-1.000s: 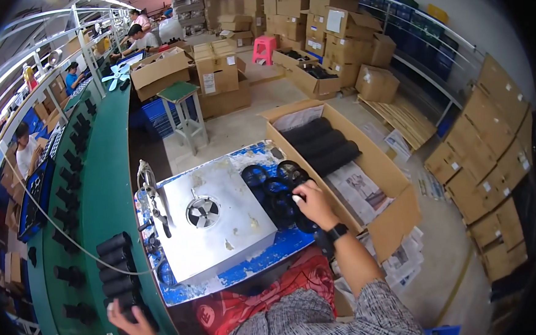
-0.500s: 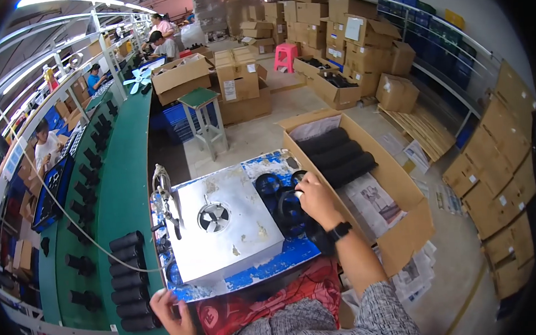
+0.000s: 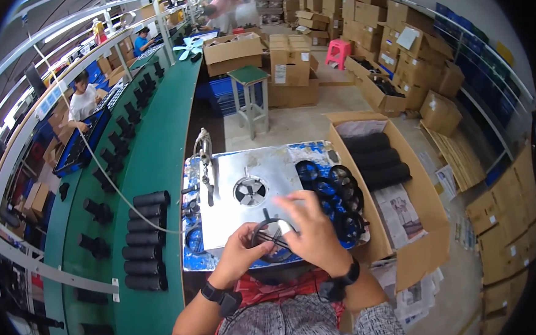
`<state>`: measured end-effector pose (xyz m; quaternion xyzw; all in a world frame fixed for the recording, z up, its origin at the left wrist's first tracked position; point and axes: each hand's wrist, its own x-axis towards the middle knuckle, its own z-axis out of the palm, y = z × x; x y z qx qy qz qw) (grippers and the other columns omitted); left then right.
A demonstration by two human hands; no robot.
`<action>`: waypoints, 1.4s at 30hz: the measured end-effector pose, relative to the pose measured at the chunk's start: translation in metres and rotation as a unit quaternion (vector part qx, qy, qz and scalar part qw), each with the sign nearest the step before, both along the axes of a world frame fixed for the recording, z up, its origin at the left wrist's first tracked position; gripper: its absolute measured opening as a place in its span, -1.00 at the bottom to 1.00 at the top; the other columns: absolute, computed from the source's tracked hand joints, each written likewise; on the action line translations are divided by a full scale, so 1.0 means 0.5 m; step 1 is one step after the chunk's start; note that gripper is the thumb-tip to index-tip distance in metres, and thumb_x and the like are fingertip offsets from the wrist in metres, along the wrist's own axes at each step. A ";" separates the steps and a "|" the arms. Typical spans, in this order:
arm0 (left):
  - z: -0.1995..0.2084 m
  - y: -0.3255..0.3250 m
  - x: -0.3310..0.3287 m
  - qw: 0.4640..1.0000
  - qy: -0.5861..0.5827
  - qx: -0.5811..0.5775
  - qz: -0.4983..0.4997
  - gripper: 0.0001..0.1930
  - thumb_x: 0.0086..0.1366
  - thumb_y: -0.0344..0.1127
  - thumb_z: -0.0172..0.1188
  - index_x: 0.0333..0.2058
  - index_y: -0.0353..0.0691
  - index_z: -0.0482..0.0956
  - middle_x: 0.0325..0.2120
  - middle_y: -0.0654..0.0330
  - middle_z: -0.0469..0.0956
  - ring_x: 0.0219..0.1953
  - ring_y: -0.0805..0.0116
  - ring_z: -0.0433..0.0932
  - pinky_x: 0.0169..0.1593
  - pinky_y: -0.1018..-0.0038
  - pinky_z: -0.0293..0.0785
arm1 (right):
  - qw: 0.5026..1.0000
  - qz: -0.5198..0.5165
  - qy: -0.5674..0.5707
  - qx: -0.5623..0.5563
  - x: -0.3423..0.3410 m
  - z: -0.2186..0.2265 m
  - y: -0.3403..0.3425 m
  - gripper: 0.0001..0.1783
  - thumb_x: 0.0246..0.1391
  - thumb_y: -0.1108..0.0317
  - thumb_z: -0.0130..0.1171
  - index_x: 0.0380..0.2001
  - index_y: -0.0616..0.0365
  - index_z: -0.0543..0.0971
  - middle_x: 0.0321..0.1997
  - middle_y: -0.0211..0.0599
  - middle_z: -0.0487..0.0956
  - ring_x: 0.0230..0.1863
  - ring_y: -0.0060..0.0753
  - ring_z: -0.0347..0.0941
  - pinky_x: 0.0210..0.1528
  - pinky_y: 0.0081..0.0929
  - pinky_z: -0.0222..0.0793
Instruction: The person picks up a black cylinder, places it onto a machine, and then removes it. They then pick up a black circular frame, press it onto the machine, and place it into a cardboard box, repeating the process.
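My left hand (image 3: 243, 251) grips the left side of a black spoked ring (image 3: 274, 237), holding it tilted above the near edge of the worktop. A short tab sticks up from the ring's top. Over the ring's right side is my right hand (image 3: 314, 233), its fingers spread and slightly blurred, with a white covering on the thumb. I cannot tell whether that thumb touches the ring. Behind the hands lies a metal plate (image 3: 229, 222) with a round opening around a small bladed hub (image 3: 250, 192). More black rings (image 3: 342, 178) lie piled at the worktop's right.
A hand tool on a hose (image 3: 205, 156) stands at the plate's left. Black cylinders (image 3: 144, 252) and upright black parts (image 3: 96, 210) line the green conveyor (image 3: 172, 112). On the right, a carton (image 3: 379, 237) holds black tubes (image 3: 381, 157). A stool (image 3: 249, 76) stands ahead; co-workers sit beyond the conveyor.
My right hand has moved left from the ring pile to the front of the plate. My left hand has come up from the worktop corner and now holds a ring. The view has shifted.
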<state>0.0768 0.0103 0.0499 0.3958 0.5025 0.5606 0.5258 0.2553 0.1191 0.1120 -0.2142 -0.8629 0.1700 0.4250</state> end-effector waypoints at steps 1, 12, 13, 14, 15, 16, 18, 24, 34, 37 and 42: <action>-0.014 -0.009 -0.004 0.999 -0.035 -0.001 0.023 -0.51 0.40 -0.51 0.36 0.24 -0.33 0.43 -0.12 0.11 0.69 -0.13 0.39 0.71 0.02 0.45 0.65 | 0.996 -0.041 0.046 -0.058 0.002 -0.001 -0.004 -0.48 0.07 0.58 0.28 0.16 0.18 0.58 -0.12 -0.23 0.59 -0.23 -0.28 0.58 -0.23 -0.38 0.50; -0.042 -0.055 -0.017 0.994 -0.069 -0.032 0.075 -0.50 0.43 -0.54 0.30 0.28 -0.32 0.38 -0.10 0.18 0.64 -0.06 0.46 0.66 0.05 0.50 0.60 | 0.952 0.087 -0.011 -0.293 -0.027 -0.143 -0.049 -0.44 0.20 0.44 0.35 0.27 0.16 0.47 -0.14 -0.23 0.60 -0.28 -0.44 0.57 -0.24 -0.44 0.52; -0.057 -0.054 -0.020 0.996 -0.034 -0.015 0.085 -0.49 0.44 -0.53 0.30 0.29 -0.32 0.36 -0.09 0.18 0.61 -0.03 0.47 0.63 0.06 0.50 0.59 | 0.959 0.077 -0.012 -0.272 -0.033 -0.145 -0.052 -0.42 0.19 0.42 0.36 0.26 0.18 0.47 -0.15 -0.21 0.60 -0.27 -0.39 0.59 -0.23 -0.41 0.53; -0.072 -0.052 -0.022 0.996 0.001 0.001 0.095 -0.49 0.44 -0.53 0.29 0.30 -0.33 0.34 -0.08 0.19 0.59 -0.01 0.48 0.60 0.07 0.50 0.57 | 0.959 0.079 -0.014 -0.270 -0.039 -0.146 -0.054 -0.42 0.19 0.42 0.36 0.26 0.18 0.47 -0.15 -0.21 0.60 -0.27 -0.39 0.59 -0.23 -0.41 0.53; -0.080 -0.052 -0.023 0.994 0.037 0.018 0.104 -0.48 0.45 -0.52 0.28 0.31 -0.33 0.33 -0.07 0.19 0.57 0.02 0.49 0.57 0.08 0.51 0.55 | 0.968 0.063 -0.023 -0.240 -0.045 -0.148 -0.054 -0.42 0.17 0.39 0.38 0.24 0.19 0.47 -0.15 -0.18 0.60 -0.26 -0.33 0.60 -0.22 -0.36 0.54; -0.081 -0.053 -0.021 0.994 0.036 0.019 0.105 -0.48 0.45 -0.52 0.28 0.31 -0.33 0.33 -0.07 0.19 0.57 0.02 0.49 0.57 0.08 0.51 0.55 | 0.976 0.046 -0.030 -0.211 -0.050 -0.150 -0.056 -0.42 0.15 0.37 0.40 0.22 0.21 0.47 -0.14 -0.16 0.60 -0.24 -0.27 0.62 -0.20 -0.31 0.56; -0.081 -0.049 -0.012 0.983 0.087 0.063 0.149 -0.50 0.46 -0.50 0.29 0.28 -0.34 0.33 -0.08 0.18 0.54 0.02 0.48 0.53 0.07 0.50 0.53 | 0.983 0.029 -0.038 -0.178 -0.057 -0.150 -0.053 -0.41 0.13 0.35 0.42 0.20 0.23 0.47 -0.14 -0.13 0.60 -0.23 -0.20 0.63 -0.19 -0.25 0.57; -0.087 -0.006 -0.021 0.948 0.177 0.112 0.241 -0.53 0.41 -0.47 0.34 0.19 -0.34 0.35 -0.08 0.13 0.53 0.00 0.40 0.53 0.05 0.45 0.53 | 0.987 0.002 -0.076 -0.142 -0.104 -0.150 -0.014 -0.45 0.12 0.26 0.39 0.10 0.23 0.42 -0.07 0.02 0.59 -0.11 0.14 0.66 -0.10 0.02 0.60; -0.090 0.213 -0.164 0.899 0.329 0.010 0.290 -0.63 0.14 -0.30 0.45 -0.07 -0.14 0.60 -0.32 0.09 0.74 -0.21 0.04 0.73 0.02 0.17 0.44 | 0.966 -0.114 -0.188 -0.136 -0.252 -0.182 0.167 -0.48 0.09 0.28 0.35 0.05 0.26 0.42 -0.03 0.25 0.58 -0.08 0.37 0.63 -0.06 0.15 0.60; -0.093 0.243 -0.179 0.891 0.354 -0.028 0.284 -0.62 0.12 -0.27 0.46 -0.06 -0.13 0.63 -0.29 0.10 0.73 -0.18 0.04 0.71 0.03 0.12 0.41 | 0.968 -0.118 -0.192 -0.112 -0.260 -0.180 0.188 -0.52 0.10 0.27 0.34 0.02 0.28 0.48 0.02 0.29 0.56 -0.04 0.36 0.63 0.01 0.14 0.60; -0.117 0.236 -0.163 0.821 0.471 0.006 0.324 -0.57 0.17 -0.17 0.48 -0.01 -0.13 0.66 -0.10 0.06 0.66 -0.01 0.01 0.61 0.09 0.05 0.41 | 0.949 -0.121 -0.249 -0.152 -0.258 -0.176 0.213 -0.47 0.09 0.22 0.36 0.07 0.30 0.54 0.08 0.28 0.54 0.00 0.36 0.63 0.09 0.11 0.59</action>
